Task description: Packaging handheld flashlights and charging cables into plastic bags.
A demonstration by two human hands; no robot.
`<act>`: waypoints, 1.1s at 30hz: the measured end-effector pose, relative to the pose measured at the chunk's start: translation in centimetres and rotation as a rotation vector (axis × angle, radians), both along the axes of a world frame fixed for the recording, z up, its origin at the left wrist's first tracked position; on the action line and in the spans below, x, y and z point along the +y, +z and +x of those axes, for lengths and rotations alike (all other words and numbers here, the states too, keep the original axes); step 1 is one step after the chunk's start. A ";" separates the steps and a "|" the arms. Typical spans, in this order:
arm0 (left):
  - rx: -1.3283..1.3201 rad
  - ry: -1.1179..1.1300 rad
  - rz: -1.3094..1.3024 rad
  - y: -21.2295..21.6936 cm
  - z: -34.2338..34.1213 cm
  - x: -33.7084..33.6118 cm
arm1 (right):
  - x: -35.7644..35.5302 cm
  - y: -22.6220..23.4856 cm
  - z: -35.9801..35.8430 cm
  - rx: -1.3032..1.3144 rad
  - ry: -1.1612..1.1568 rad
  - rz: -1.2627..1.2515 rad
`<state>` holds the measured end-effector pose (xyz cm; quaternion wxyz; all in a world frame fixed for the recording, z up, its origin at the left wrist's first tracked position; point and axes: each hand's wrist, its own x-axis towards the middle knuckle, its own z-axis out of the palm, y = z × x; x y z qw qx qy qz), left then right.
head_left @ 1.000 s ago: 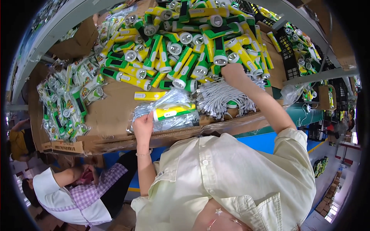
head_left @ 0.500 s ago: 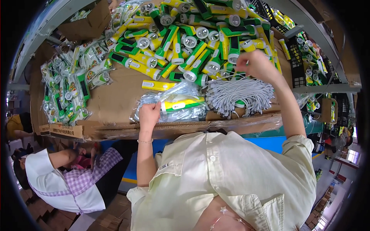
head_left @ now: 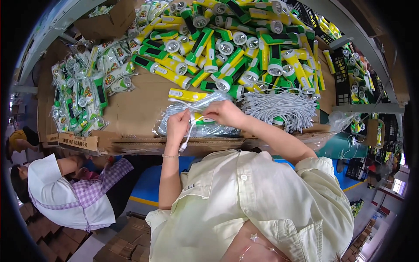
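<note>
Left grip (head_left: 178, 125) pinches one white cable (head_left: 192, 123), right grip (head_left: 224, 114) over one flashlight (head_left: 199, 117).

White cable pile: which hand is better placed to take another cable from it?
The right hand, probably: it is nearer the white cable pile, and its forearm runs along the pile's near side. The left hand is farther left, pinching a loose white cable.

A factory workshop: heaped flashlights (head_left: 225, 47), bundled cables (head_left: 281, 105), bagged flashlights (head_left: 100, 91) and, blurred at right, seemingly cartons (head_left: 365, 232).
</note>
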<state>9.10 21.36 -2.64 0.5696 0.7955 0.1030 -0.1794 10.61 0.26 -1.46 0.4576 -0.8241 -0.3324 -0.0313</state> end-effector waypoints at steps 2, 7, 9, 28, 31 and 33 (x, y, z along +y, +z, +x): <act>0.023 0.031 0.023 0.1 -0.1 0.1 | -1.6 0.5 0.0 -0.112 -0.067 -0.437; 0.006 -0.083 0.096 -0.5 0.1 0.4 | -2.5 1.5 0.6 -0.021 -0.114 -1.022; -0.026 -0.121 0.157 -0.1 0.2 0.5 | -1.8 1.9 0.7 0.013 -0.128 -1.164; -0.498 0.062 0.092 1.2 -1.5 1.3 | 5.7 4.5 2.2 -0.173 0.013 -0.295; -0.539 0.097 0.062 1.7 -1.1 2.7 | 4.3 4.9 3.1 -0.122 -0.011 -0.327; -0.430 0.204 -0.067 1.9 -1.4 4.2 | 1.6 4.1 4.1 -0.139 -0.033 -0.342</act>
